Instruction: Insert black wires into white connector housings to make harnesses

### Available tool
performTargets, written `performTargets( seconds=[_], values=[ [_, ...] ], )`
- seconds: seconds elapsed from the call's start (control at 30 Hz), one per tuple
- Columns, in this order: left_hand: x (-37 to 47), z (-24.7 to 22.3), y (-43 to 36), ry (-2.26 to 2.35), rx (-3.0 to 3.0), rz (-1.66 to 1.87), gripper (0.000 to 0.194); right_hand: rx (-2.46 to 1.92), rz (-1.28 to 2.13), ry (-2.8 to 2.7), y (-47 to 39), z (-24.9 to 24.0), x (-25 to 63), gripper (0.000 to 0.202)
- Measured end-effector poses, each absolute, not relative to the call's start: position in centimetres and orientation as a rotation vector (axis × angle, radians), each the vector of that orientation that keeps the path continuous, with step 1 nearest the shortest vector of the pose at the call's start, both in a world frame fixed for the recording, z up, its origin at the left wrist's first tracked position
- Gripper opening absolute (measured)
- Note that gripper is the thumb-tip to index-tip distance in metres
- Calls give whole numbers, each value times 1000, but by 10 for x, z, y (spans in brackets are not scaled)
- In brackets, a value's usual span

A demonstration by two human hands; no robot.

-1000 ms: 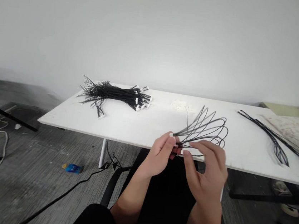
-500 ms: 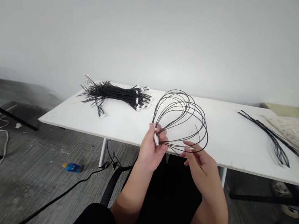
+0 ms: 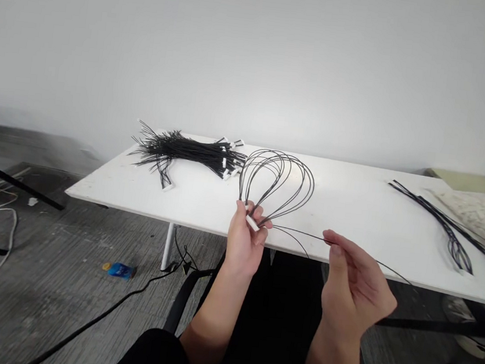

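My left hand (image 3: pixel 247 235) is closed on a black wire harness (image 3: pixel 300 174) by its white plastic connectors (image 3: pixel 252 223). The harness wires rise from the fingers and bend back in wide loops above the table. Out to the right, my right hand (image 3: pixel 356 282) pinches a single black wire (image 3: pixel 300 231) between thumb and forefinger. That wire runs fairly straight from the left hand, and its free end (image 3: pixel 396 273) sticks out past the right hand. Another loose wire (image 3: pixel 297 242) curves down between the two hands.
A thick bundle of black wires with white connectors (image 3: pixel 193 152) lies on the white table (image 3: pixel 110 187) at the left. More black harnesses (image 3: pixel 443 225) lie at the right, beside a clear bag of pale parts (image 3: pixel 480 209). A blue bottle (image 3: pixel 119 270) lies on the floor.
My right hand has moved right and now pinches one wire, drawn out straight from the looped bunch. The remaining loops have swung left and narrowed; my left hand keeps its hold.
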State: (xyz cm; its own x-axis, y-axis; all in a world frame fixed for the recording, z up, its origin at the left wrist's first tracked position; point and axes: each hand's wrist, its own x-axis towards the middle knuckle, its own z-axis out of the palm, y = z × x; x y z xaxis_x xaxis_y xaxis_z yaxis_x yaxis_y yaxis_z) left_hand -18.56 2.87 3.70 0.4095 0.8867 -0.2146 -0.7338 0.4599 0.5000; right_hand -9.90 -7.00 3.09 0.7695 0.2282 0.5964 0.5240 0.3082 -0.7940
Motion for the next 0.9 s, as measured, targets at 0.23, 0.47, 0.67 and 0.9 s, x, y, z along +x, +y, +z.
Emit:
performTargets(
  seconds=[0.23, 0.47, 0.67, 0.9],
  values=[
    [-183, 35, 30, 533, 365, 1062, 29, -969, -176, -812, -73, 30, -100, 22],
    [-181, 34, 27, 527, 407, 1019, 31, -820, 210, -884, -79, 37, -103, 52],
    [-180, 32, 25, 544, 486, 1050, 32, -809, 178, -863, -78, 35, -99, 32],
    [-179, 34, 23, 485, 492, 1024, 32, -761, 337, -662, -85, 35, -81, 16]
  ],
)
